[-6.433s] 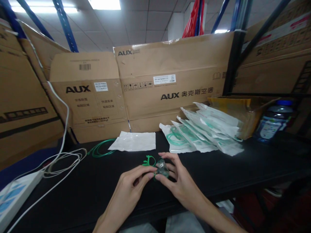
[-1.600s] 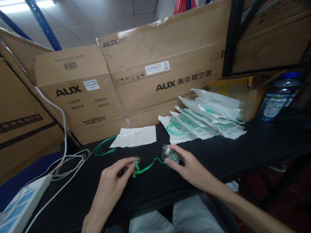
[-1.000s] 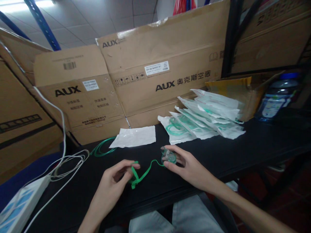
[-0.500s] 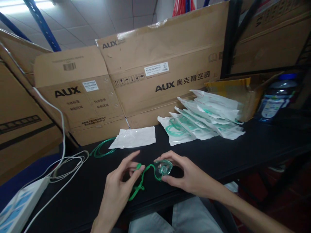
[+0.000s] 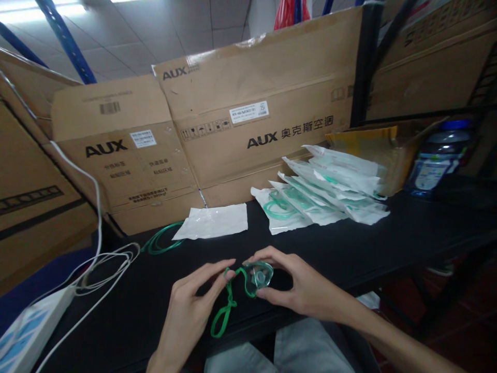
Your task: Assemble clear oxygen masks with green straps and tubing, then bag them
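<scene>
The left hand [image 5: 189, 303] pinches a thin green strap [image 5: 231, 301], the right hand [image 5: 310, 286] a clear domed plastic mask [image 5: 259, 277]; slack could tangle near the black worktop's front edge [image 5: 367, 273].

Warehouse-like workspace: blue rack post [image 5: 67, 42], AUX-marked cardboard [image 5: 217, 160].

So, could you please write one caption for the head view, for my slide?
Left hand pinches a thin green strap; right hand holds a clear, green-tinted plastic mask above a black tabletop.

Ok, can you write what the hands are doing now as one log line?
left hand: pinches green strap | right hand: holds clear mask | farther back: white packet, green tubing
</scene>
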Demonstrator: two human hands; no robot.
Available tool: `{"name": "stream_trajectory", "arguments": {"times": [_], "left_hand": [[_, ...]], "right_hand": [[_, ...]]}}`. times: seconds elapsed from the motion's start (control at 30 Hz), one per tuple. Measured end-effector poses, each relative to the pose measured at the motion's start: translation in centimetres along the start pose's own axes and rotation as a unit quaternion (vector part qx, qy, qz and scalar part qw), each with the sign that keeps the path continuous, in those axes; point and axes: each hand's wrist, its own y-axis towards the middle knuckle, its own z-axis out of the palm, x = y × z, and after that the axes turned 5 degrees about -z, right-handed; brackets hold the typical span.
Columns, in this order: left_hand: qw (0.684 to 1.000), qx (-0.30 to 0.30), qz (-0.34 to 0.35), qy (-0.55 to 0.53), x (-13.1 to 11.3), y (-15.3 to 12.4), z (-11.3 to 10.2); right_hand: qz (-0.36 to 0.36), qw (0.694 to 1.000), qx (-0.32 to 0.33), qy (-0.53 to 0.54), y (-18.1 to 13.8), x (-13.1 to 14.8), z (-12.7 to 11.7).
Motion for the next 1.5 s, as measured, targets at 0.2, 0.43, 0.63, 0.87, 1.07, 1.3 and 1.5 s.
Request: {"name": "stream_trajectory", "arguments": {"times": [0.2,0.43,0.63,0.87,1.07,1.3,1.5], "left_hand": [[0.999,0.018,0.042,0.004,0.29,-0.12,0.11],[0.998,-0.011,0.057,0.031,-0.28,-0.11,0.22],[0.998,0.001,0.058,0.012,-0.18,-0.07,0.38],[0.998,-0.015,0.055,0.022,-0.16,-0.12,0.67],[0.995,0.02,0.093,-0.003,-0.11,-0.21,0.56],[0.993,0.054,0.101,-0.02,-0.12,-0.43,0.69],[0.992,0.119,0.049,0.009,0.04,-0.74,0.89]], "right_hand": [[-0.008,1.0,0.024,-0.009,0.15,0.17,-0.15],[-0.02,0.999,0.038,-0.015,0.03,0.3,-0.16],[-0.034,0.998,0.041,-0.022,-0.03,0.15,-0.14],[-0.044,0.998,0.039,-0.005,0.13,0.07,-0.01],[-0.045,0.998,0.039,-0.016,0.13,0.08,0.02],[-0.04,0.998,0.042,-0.03,0.15,-0.07,0.02],[-0.041,0.998,0.043,-0.038,0.12,-0.27,0.04]]}}
